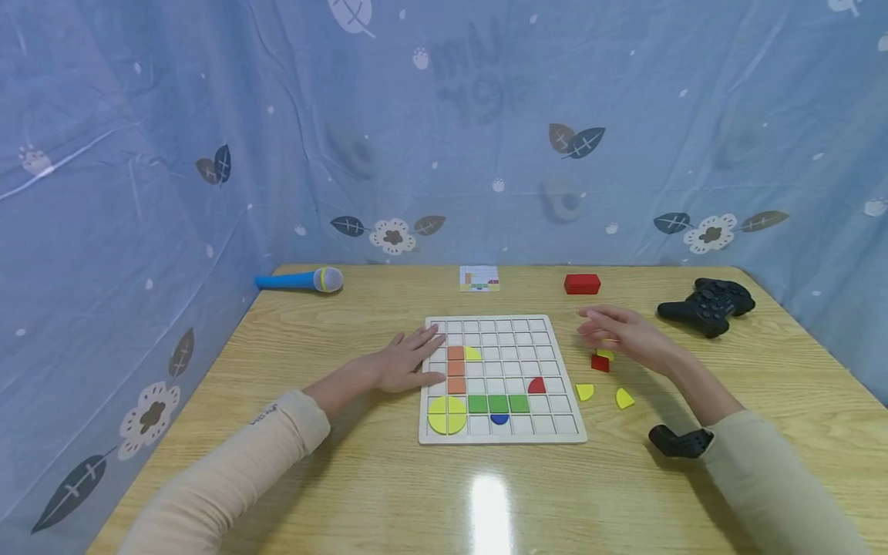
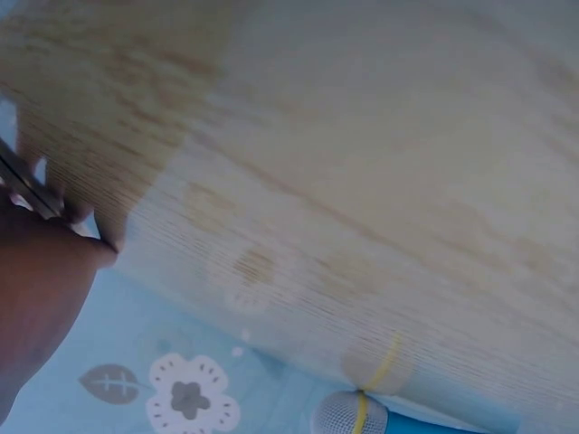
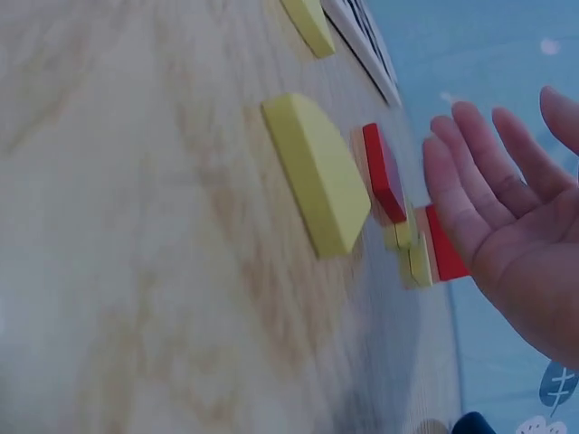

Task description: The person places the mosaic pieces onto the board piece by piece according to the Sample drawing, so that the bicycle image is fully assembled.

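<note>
The left hand [image 1: 405,361] rests with straight fingers on the left edge of a white grid board [image 1: 502,439]. Set in the board are orange squares [image 1: 455,369], green squares [image 1: 498,403], a disc of yellow quarter pieces [image 1: 447,415], a lone yellow quarter [image 1: 473,353], a red quarter [image 1: 537,385] and a blue half-round [image 1: 499,419]. Right of the board the right hand [image 1: 627,333] hovers, palm turned inward, holding nothing. Below its fingers lie a red piece [image 1: 600,363] and yellow pieces [image 1: 606,354]. Two loose yellow quarters [image 1: 585,391] lie nearer.
Behind the board is a small pattern card [image 1: 479,278]. A red block [image 1: 582,284] stands at the back, with a black game controller [image 1: 708,307] to its right. A blue toy microphone [image 1: 298,280] lies back left. Beside the right sleeve is a black curved object [image 1: 680,442].
</note>
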`<state>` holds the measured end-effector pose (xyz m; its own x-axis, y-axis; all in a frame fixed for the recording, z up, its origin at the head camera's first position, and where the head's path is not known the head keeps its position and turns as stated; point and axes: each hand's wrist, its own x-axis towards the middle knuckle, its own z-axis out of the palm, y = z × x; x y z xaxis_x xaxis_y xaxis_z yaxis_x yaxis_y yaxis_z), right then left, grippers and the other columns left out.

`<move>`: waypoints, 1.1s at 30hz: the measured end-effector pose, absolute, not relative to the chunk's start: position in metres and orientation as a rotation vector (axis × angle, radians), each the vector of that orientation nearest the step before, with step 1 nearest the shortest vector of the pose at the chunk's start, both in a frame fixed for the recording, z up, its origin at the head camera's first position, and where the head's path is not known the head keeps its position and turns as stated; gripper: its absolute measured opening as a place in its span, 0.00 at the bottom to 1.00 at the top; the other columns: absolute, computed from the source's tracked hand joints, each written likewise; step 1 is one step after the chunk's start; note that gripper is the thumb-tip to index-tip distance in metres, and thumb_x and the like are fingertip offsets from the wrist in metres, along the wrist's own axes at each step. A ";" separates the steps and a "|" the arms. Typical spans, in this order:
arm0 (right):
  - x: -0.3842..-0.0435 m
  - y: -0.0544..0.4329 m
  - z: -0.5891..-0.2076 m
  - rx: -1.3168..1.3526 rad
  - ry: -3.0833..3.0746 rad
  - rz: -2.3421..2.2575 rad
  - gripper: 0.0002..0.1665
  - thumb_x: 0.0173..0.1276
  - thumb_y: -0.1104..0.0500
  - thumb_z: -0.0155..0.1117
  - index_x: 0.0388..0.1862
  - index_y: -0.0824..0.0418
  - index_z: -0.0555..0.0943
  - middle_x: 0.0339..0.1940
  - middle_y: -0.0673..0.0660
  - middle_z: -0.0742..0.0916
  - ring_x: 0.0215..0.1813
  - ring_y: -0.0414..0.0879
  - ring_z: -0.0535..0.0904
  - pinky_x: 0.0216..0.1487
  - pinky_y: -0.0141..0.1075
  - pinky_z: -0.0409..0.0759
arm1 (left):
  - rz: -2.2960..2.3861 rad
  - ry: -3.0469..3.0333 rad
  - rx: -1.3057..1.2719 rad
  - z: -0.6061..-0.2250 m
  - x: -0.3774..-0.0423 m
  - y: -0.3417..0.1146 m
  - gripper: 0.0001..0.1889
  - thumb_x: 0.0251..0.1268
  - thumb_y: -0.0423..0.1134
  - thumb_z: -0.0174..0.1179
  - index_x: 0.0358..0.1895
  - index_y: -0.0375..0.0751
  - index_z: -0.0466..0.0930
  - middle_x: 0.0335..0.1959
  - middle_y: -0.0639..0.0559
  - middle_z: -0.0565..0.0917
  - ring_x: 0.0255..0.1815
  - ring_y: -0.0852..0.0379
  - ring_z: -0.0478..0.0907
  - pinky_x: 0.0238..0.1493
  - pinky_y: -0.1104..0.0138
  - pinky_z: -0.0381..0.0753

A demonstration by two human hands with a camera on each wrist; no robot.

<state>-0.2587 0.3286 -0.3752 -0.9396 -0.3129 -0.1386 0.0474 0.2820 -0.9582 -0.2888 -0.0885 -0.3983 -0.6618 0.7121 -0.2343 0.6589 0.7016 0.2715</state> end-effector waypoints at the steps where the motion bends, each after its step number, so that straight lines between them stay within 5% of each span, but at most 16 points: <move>1: -0.257 0.330 -0.375 -0.250 2.272 -1.686 0.37 0.77 0.47 0.46 0.71 0.74 0.55 0.57 0.74 0.73 0.57 0.53 0.77 0.56 0.38 0.75 | 0.234 2.590 1.080 -0.398 -0.288 -0.089 0.42 0.71 0.66 0.38 0.78 0.47 0.36 0.77 0.48 0.34 0.75 0.49 0.30 0.71 0.48 0.33; 33: -0.246 0.341 -0.383 -0.442 2.583 -1.446 0.29 0.80 0.52 0.40 0.60 0.78 0.69 0.43 0.68 0.81 0.44 0.50 0.81 0.45 0.38 0.81 | 0.212 2.600 1.074 -0.399 -0.288 -0.087 0.42 0.70 0.66 0.37 0.78 0.48 0.35 0.77 0.49 0.33 0.75 0.49 0.30 0.71 0.49 0.33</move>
